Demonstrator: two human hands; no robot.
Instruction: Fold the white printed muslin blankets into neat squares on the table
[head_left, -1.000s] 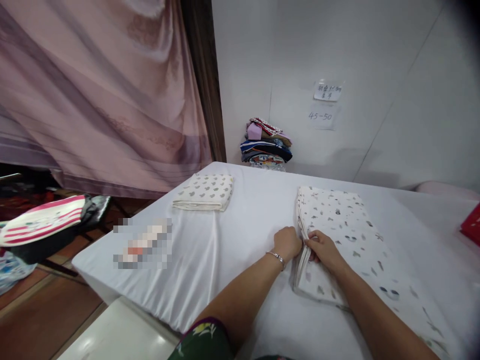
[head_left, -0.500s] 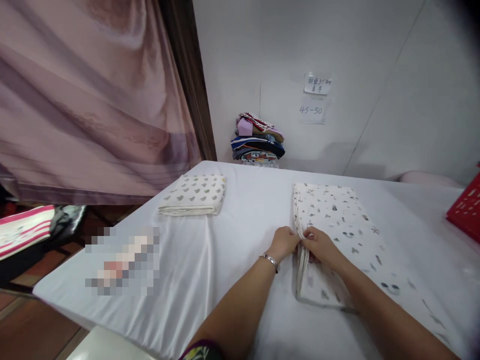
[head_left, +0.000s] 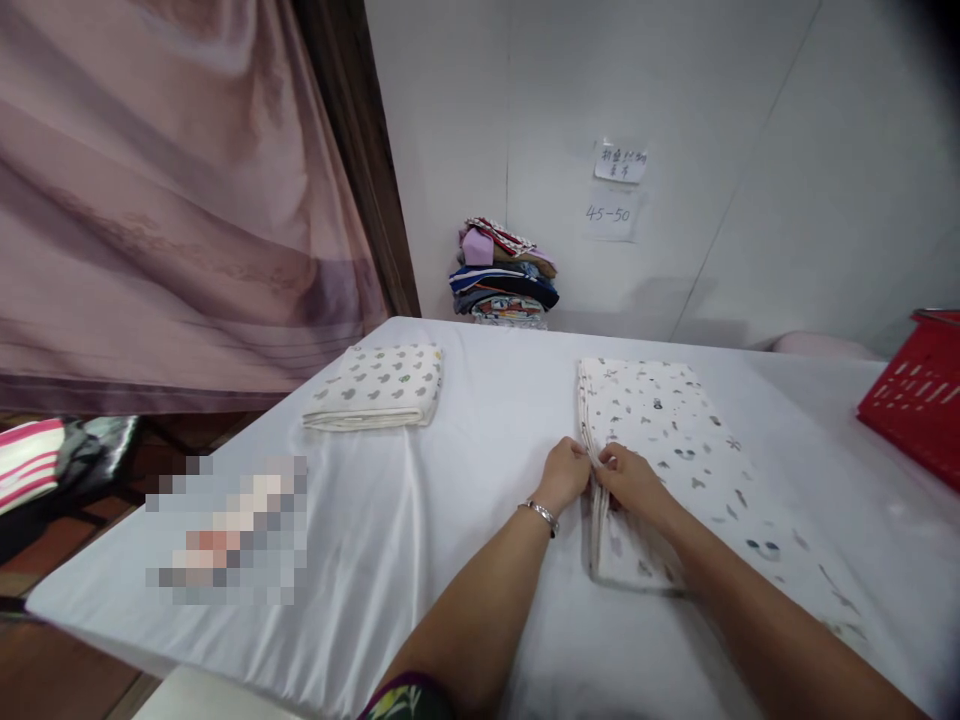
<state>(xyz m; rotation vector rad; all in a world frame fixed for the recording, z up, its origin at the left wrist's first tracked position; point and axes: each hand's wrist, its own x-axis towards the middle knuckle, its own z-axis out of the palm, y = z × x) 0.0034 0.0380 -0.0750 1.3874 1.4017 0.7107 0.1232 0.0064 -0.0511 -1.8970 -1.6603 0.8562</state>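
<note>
A white cloth (head_left: 697,470) with small grey and dark prints lies folded in layers on the right half of the table. Both hands meet at its left edge, where the layers stack up. My left hand (head_left: 564,474), with a silver bracelet at the wrist, pinches that edge from the left side. From the right, my right hand (head_left: 628,480) grips the same edge, its fingers bent around the layers. The fingertips are partly hidden in the fabric. Further left lies a second white cloth (head_left: 379,388) with grey prints, folded into a neat rectangle, touched by neither hand.
A white-covered table (head_left: 480,400) carries the cloths. At its right edge stands a red basket (head_left: 915,390). Behind the table is a pile of folded textiles (head_left: 504,275) against the wall. A pink curtain (head_left: 165,200) hangs at left. A blurred-out patch (head_left: 232,530) covers something at front left.
The view has turned slightly right, so more of the red basket shows. Both hands stay at the cloth's left edge; the right fingers have shifted a little.
</note>
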